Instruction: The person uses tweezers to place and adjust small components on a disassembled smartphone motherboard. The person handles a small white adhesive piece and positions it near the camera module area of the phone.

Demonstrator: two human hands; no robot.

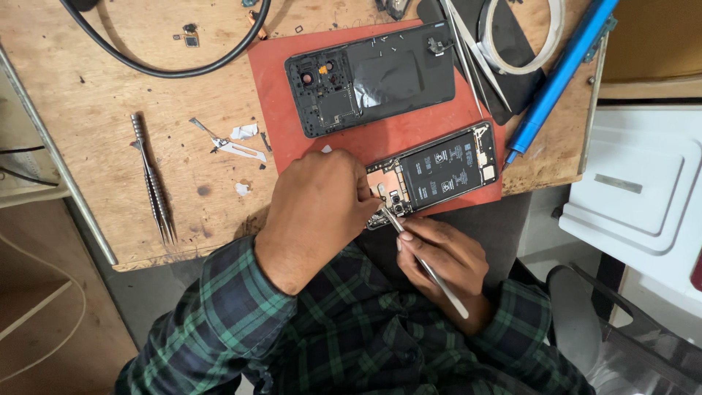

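An opened phone (pixel 446 170) with its black battery exposed lies on a red mat (pixel 278 88) at the table's near edge. My left hand (pixel 314 208) rests on the phone's camera end and steadies it. My right hand (pixel 442 256) is shut on metal tweezers (pixel 428 267), whose tips touch the phone's board near the camera. The phone's black back cover (pixel 369 77) lies inside-up further back on the mat. My sleeves are dark green plaid.
A blue screwdriver (pixel 559 77) lies at the right of the wooden table (pixel 95 146). Spare tweezers (pixel 152 179) and a scalpel (pixel 230 145) lie at the left. A black cable (pixel 168 69) curves at the back. A white appliance (pixel 636 190) stands to the right.
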